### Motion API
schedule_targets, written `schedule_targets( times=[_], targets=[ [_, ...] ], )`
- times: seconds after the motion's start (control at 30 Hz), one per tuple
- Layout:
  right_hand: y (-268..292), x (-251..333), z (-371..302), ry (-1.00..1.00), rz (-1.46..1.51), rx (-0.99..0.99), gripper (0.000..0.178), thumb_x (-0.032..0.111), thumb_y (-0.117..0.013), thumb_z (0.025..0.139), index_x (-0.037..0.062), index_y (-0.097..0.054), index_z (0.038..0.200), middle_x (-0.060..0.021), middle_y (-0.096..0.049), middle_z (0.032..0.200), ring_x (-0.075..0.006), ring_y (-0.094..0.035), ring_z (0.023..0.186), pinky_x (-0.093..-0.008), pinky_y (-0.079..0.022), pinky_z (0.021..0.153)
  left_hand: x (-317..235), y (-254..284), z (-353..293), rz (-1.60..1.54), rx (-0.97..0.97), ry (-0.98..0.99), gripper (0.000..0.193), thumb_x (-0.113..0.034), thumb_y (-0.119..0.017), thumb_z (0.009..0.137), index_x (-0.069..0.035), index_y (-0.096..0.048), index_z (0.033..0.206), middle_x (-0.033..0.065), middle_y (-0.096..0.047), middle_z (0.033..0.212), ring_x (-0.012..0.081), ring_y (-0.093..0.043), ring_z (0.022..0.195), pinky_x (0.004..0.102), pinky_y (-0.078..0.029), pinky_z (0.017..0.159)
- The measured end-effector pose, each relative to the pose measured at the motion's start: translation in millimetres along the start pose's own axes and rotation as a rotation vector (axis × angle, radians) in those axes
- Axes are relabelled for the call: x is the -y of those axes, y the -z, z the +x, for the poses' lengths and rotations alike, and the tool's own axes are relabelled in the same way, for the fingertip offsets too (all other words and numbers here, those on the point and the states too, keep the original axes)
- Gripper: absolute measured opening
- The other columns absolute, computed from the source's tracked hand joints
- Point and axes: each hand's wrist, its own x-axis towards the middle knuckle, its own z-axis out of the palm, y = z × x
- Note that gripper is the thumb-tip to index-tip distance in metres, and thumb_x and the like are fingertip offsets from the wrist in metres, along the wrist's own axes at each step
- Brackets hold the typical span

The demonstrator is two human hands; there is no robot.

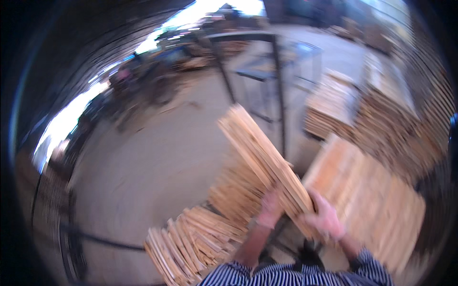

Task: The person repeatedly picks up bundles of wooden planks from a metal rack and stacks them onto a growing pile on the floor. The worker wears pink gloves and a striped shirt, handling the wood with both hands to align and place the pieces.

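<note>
A bundle of long wooden slats (260, 152) slants up and away to the left in front of me, clasped between both hands. My left hand (272, 207) is closed round its left side, and my right hand (324, 217) grips the right side near the close end. Both hands look pinkish, perhaps gloved; the blur hides the detail. Below and left of the bundle lies a pile of loose slats (191, 243). Another stack of slats (236, 190) shows just behind it, partly covered by the bundle and my left arm.
On my right stands a broad stack of boards (367, 195) with a flat top. Beyond it are more board stacks (334, 97). A dark metal frame (279, 86) rises ahead, with a blue-edged table (260, 74) behind it. A dark bar (109, 242) runs along the lower left.
</note>
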Motion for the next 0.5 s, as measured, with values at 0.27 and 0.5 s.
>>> schedule_targets(
  times=[0.27, 0.5],
  targets=[
    [173.8, -36.7, -22.1, -0.003, -0.092, -0.43, 0.083, 0.022, -0.081, 0.076, 0.0072, -0.043, 0.149, -0.0165, -0.066, 0.126, -0.0262, -0.063, 0.118, -0.039, -0.05, 0.101, -186.6, -43.1, 172.7, -1.637, 0.585, 0.019, 0.05, -0.02, -0.063, 0.101, -0.012, -0.043, 0.146, 0.0074, -0.059, 0.135, 0.0231, -0.064, 0.116, 0.039, -0.055, 0.1],
    [169.8, -202.8, -51.2, -0.028, -0.013, -0.7, 0.08, 0.023, -0.084, 0.071, 0.0079, -0.049, 0.142, -0.0184, -0.065, 0.126, -0.0291, -0.063, 0.12, -0.0378, -0.05, 0.1, -258.4, -122.3, 119.0, -1.573, 0.896, -0.032, 0.049, -0.009, -0.081, 0.087, -0.006, -0.06, 0.132, 0.006, -0.071, 0.116, 0.0159, -0.068, 0.103, 0.0327, -0.059, 0.087]
  ],
)
